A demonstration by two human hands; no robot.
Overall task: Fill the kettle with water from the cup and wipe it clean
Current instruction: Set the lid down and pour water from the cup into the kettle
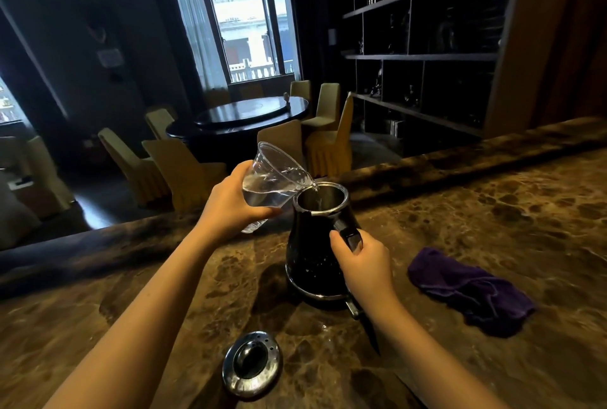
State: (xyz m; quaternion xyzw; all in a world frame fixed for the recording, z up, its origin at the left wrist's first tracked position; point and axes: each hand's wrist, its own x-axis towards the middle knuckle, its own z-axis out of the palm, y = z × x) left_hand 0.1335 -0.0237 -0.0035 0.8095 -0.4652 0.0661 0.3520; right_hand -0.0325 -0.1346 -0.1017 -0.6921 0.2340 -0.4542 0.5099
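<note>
A black kettle (pixel 310 254) with a steel rim stands upright and lidless on the brown marble counter (pixel 492 211). My right hand (pixel 364 260) grips its black handle. My left hand (pixel 235 201) holds a clear plastic cup (pixel 276 178) tilted to the right, its lip over the kettle's mouth, and a thin stream of water falls from it into the kettle. The cup still holds water. The kettle's round steel lid (pixel 251 364) lies on the counter in front of me. A crumpled purple cloth (pixel 469 290) lies to the right of the kettle.
The counter has a raised ledge (pixel 460 158) along its far edge. Beyond it are a round dark dining table (pixel 249 116) with covered chairs, a window, and dark shelving (pixel 427 57) at the right.
</note>
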